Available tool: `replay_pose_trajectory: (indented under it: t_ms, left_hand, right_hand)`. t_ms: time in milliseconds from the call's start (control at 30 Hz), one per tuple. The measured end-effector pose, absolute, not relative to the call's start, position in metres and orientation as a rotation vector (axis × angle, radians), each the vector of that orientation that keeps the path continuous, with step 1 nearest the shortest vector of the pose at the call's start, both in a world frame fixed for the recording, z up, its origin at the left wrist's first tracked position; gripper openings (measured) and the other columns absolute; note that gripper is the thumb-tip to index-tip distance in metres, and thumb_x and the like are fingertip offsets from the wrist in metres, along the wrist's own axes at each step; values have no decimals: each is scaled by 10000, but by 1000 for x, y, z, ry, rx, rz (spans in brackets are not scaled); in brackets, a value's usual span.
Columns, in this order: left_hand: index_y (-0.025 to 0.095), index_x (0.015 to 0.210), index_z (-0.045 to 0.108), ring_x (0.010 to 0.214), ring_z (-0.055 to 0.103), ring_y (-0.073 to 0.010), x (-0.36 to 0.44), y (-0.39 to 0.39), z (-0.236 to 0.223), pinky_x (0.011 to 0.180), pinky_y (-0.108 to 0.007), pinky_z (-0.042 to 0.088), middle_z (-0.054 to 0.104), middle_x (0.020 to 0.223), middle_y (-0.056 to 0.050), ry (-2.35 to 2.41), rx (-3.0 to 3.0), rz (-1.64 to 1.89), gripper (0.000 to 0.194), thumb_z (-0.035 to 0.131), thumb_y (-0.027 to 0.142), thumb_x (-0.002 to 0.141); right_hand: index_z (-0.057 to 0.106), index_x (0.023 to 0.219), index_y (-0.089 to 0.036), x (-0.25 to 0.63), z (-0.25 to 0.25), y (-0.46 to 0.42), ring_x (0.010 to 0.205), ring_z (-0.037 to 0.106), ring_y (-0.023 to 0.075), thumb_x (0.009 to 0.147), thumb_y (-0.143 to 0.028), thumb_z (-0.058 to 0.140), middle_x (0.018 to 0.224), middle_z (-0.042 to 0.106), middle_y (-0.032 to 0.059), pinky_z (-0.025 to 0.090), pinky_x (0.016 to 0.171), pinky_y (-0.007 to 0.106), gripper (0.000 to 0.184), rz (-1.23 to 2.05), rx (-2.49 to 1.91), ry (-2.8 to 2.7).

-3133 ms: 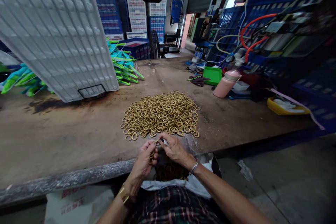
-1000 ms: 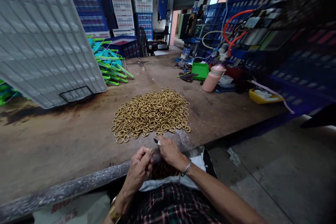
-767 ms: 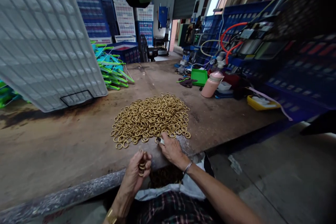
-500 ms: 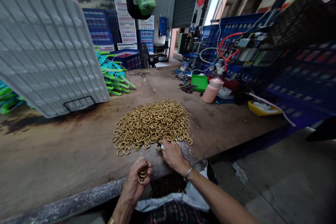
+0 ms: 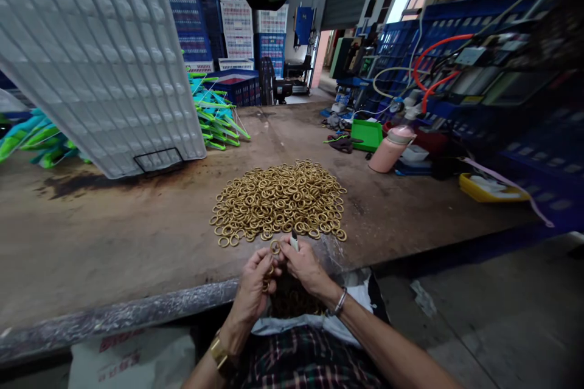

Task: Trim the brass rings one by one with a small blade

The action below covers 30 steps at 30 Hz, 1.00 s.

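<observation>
A heap of brass-coloured rings [image 5: 280,197] lies on the worktable just beyond my hands. My left hand [image 5: 253,282] is closed round several of these rings, a few of which show between its fingers. My right hand [image 5: 303,264] is closed too, with a short white tool [image 5: 294,243] with a dark tip sticking up from it; its exact kind is unclear. A single ring [image 5: 274,247] stands at the fingertips where the two hands meet, pinched by my right hand. Below the hands, an open white sack [image 5: 314,321] at my lap holds dark rings.
A large ribbed translucent panel [image 5: 118,73] leans at left on the worktable [image 5: 150,243], with green and blue hangers [image 5: 221,115] behind. At right are a pink bottle [image 5: 391,151], a green tray [image 5: 366,135], a yellow tray [image 5: 493,189] and a machine with orange hoses [image 5: 474,61].
My right hand has drawn back from the heap's near edge with a ring. My left hand has moved up beside it, so the hands now meet. The view has shifted slightly.
</observation>
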<state>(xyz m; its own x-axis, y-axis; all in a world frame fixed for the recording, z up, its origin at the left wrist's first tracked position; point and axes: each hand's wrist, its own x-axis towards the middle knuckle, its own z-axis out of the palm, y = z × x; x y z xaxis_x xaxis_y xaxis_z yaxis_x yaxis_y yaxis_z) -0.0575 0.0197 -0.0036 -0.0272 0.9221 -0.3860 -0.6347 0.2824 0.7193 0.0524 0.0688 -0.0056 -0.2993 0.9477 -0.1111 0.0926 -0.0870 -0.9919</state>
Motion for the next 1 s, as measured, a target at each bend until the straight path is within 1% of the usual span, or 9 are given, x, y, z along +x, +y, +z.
replay_pose_trajectory:
  t_ms: [100,233,300,367,467,567,633,767,1000]
  left_hand:
    - [136,779,537,430,404,-24,-56,19,-8,329,-122,197,559,676,12,1057,460,1327,329,685,396,641]
    - [154,709,527,375,303,-38,-61,17,-19,355,-153,209,426,472,72,1326,638,1330,299,619,438,685]
    - [157,673,544,412,335,-56,-63,16,-20,401,-170,262,414,471,68,1442,802,1342,257,597,406,706]
    - [158,652,577,481,396,-80,-65,14,-16,469,-186,317,463,516,47,1507,983,1362,206,586,354,716]
    - [170,662,616,560,450,-110,-65,13,-8,546,-206,356,528,574,23,1545,1150,1392,155,573,307,720]
    - [172,695,619,580,467,-111,-65,12,-3,571,-208,372,548,606,17,1510,1153,1393,155,575,318,724]
    - [168,737,604,521,448,-91,-65,12,-3,511,-194,357,524,587,30,1443,1035,1326,209,578,375,725]
    - [175,824,533,372,357,-47,-64,11,-5,355,-156,221,458,529,66,1283,720,1175,356,561,511,707]
    - [175,775,488,371,358,-31,-63,11,-6,337,-137,217,450,540,71,1130,699,1158,333,568,494,719]
  right_hand:
    - [479,662,-185,50,-1,66,489,436,87,804,-353,429,527,470,-46,358,495,198,226,1464,-1166,-1530]
    - [534,717,-174,55,7,66,618,497,111,815,-291,436,638,549,-12,384,611,219,182,1148,-1257,-1837]
    - [552,839,-177,58,12,66,699,515,117,829,-271,433,763,585,8,380,665,224,152,1007,-1223,-1948]
    - [546,915,-186,59,15,66,726,512,115,845,-276,427,823,589,14,368,676,220,165,934,-1179,-2047]
    - [548,803,-181,56,16,66,631,463,106,846,-308,435,698,545,-12,330,596,208,175,884,-1199,-2158]
    - [525,693,-171,53,13,68,576,415,94,821,-276,448,613,486,-35,295,550,200,182,917,-1234,-2119]
    - [528,680,-167,52,11,69,575,411,89,804,-249,448,607,481,-39,292,546,195,169,968,-1250,-2053]
    - [540,676,-166,54,10,69,563,405,83,787,-241,439,592,476,-48,291,528,187,167,1106,-1284,-1942]
    - [544,679,-166,56,20,66,568,425,83,776,-229,439,595,491,-46,312,543,187,157,1219,-1252,-1917]
